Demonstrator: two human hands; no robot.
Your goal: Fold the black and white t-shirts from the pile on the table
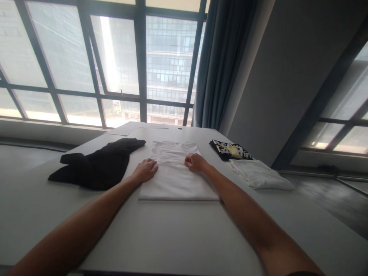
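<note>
Both forearms reach over the tabletop (172, 237): left hand (146, 170) flat, right hand (195, 161) pinching the white shirt (175, 180), mid-fold; next fold needs even edges.

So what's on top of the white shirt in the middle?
Both hands rest on the white shirt: the left hand at its left edge, the right hand near its upper right. The cloth beneath the hands is hidden, and so is the table under the shirt.

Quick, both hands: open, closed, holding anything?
Left hand: open, palm down on the left edge of the white shirt, holding nothing.
Right hand: fingers curled at the shirt's right side; grip cannot be told.
</note>
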